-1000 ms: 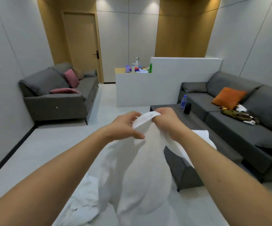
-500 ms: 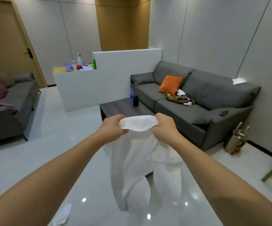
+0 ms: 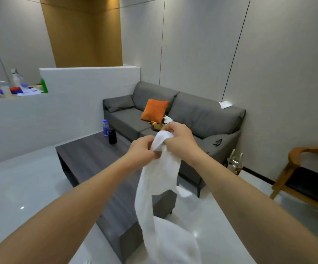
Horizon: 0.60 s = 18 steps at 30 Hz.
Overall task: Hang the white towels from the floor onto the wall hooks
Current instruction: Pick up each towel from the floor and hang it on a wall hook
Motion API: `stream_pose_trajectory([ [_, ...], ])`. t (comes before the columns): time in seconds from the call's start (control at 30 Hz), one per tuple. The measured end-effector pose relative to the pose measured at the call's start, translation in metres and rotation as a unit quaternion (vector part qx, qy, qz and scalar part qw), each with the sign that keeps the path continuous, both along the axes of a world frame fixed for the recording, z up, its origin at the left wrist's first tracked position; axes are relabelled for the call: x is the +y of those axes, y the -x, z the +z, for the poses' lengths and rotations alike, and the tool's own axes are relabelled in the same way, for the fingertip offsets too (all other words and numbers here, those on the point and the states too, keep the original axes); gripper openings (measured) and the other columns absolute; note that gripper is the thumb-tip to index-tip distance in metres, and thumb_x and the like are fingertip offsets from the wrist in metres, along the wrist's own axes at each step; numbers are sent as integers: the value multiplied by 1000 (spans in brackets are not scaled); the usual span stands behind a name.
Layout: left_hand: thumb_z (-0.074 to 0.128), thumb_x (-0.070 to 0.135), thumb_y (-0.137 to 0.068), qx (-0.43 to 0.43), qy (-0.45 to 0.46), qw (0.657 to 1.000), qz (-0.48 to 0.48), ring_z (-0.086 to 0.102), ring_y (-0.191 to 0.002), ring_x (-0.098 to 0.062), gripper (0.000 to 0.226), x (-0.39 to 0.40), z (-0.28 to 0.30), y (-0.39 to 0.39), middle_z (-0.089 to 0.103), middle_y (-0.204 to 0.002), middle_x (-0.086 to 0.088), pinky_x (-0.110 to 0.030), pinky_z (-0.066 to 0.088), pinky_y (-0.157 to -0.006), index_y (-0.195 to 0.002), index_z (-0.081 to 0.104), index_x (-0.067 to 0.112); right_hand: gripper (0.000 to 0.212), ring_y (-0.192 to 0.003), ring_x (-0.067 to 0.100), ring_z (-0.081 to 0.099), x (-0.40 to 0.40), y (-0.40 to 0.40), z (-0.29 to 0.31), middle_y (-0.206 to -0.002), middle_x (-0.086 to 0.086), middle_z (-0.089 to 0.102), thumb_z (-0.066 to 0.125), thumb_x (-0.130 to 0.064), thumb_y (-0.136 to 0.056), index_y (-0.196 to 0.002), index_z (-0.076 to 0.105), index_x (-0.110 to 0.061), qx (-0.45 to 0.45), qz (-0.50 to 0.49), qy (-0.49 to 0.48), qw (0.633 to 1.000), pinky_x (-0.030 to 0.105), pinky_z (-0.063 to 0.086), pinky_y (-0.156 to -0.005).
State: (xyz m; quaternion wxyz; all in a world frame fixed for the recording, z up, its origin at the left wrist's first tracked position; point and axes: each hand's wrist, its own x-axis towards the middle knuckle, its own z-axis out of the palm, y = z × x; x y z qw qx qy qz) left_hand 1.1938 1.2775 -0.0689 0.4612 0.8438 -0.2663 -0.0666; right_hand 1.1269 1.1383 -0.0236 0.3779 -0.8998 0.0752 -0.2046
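A white towel [image 3: 160,189] hangs in front of me, bunched at its top and drooping down past the bottom of the view. My left hand [image 3: 142,149] pinches the bunched top edge from the left. My right hand [image 3: 179,140] grips the same edge from the right, slightly higher. Both hands are close together over the dark coffee table [image 3: 89,164]. No wall hooks are in view.
A grey sofa [image 3: 196,119] with an orange cushion [image 3: 154,112] stands against the right wall. Two bottles [image 3: 109,131] sit on the coffee table. A white partition counter [image 3: 55,111] is at left, a wooden chair [image 3: 306,176] at far right. A white cloth [image 3: 225,104] lies on the sofa back.
My view has swung to the right, toward the grey sofa and the right wall. My hands have drawn closer together, bunching the towel's top edge, which was stretched between them before.
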Motion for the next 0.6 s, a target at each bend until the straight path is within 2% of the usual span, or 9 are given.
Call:
stream_pose_trajectory([
  [0.07,66,29,-87,60,48,997,-12,69,-91,-15,12,-16,6,-23,73,-95,1,-39,58,-84,-96,71,23,32,-92,14,58,-5,-32,7,-96,-8,63,72,-12,-72,-103,68,-19,-32,-14,7,999,25,43,-74],
  [0.1,64,31,-90,75,72,995,4,70,-91,-17,15,-19,8,-39,74,-95,-2,-38,57,-84,-94,73,21,32,-90,12,58,-11,-45,6,-94,-10,63,74,-18,-73,-103,66,-22,-36,-26,1,999,25,43,-74],
  [0.17,61,29,-91,96,131,985,54,68,-89,-19,20,-17,9,-70,75,-96,-7,-34,53,-77,-93,75,16,24,-87,10,59,-25,-68,-5,-93,-9,64,72,-24,-77,-101,66,-25,7,-24,-26,999,23,45,-71],
  [0.23,60,26,-92,123,180,973,78,67,-91,-21,20,-12,10,-98,75,-98,-7,-34,54,-78,-96,76,16,12,-80,15,61,-33,-93,-22,-83,-3,68,62,-14,-82,-87,71,-21,65,8,-44,997,25,48,-64],
  [0.33,64,26,-86,99,133,985,41,68,-98,-25,19,-8,4,-132,73,-102,-10,-45,55,-88,-101,73,19,26,-79,22,67,-31,-130,-27,-80,7,72,53,6,-88,-86,73,-11,24,50,-218,974,35,57,-66],
  [0.37,65,27,-84,90,103,990,18,68,-99,-25,22,-10,1,-142,72,-102,-9,-46,56,-88,-104,72,20,24,-78,21,69,-30,-145,-24,-82,10,73,54,5,-90,-89,73,-8,-1,79,-270,960,35,58,-68],
  [0.43,66,31,-82,90,87,992,-7,69,-99,-24,24,-20,-2,-159,73,-102,-6,-43,57,-87,-103,71,22,15,-77,19,67,-32,-177,-17,-88,17,72,57,-5,-94,-93,71,-3,-18,113,-268,956,34,57,-69],
  [0.5,67,42,-82,90,112,989,16,71,-93,-20,23,-33,-1,-178,75,-95,0,-35,59,-78,-96,73,26,19,-77,16,64,-41,-207,-16,-91,17,71,62,-18,-95,-98,69,-1,-20,131,-232,964,30,54,-68],
  [0.6,63,55,-87,109,181,975,73,72,-73,-13,32,-44,6,-207,76,-81,2,-24,54,-58,-79,75,26,43,-80,22,66,-74,-245,-23,-93,14,71,75,-31,-86,-106,65,5,39,200,-298,933,33,54,-71],
])
